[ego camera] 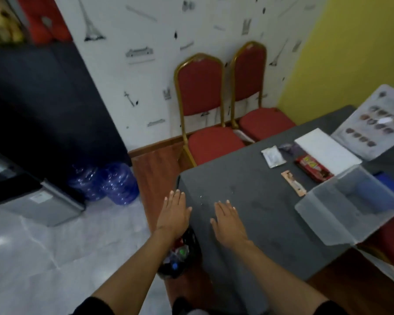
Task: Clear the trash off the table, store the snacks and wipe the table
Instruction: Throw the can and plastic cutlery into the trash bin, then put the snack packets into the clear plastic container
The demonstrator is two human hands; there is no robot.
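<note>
The grey table (255,185) fills the right half of the view. My right hand (228,221) lies flat and empty on its near part, fingers apart. My left hand (174,211) is spread flat at the table's left corner, holding nothing. Farther right on the table lie a red snack bar (313,170), a thin brown wrapper (293,183), a white sachet (273,156) and a crumpled purple wrapper (290,147). A clear plastic bin (350,208) stands at the right edge, its lid (372,126) lying behind it. Under my left wrist a black trash bag (180,258) holds bottles and wrappers.
A white flat sheet (328,150) lies between the snacks and the lid. Two red chairs (205,114) stand against the patterned wall behind the table. Blue water jugs (105,183) and a dark cabinet (43,105) are at the left, on a pale tiled floor.
</note>
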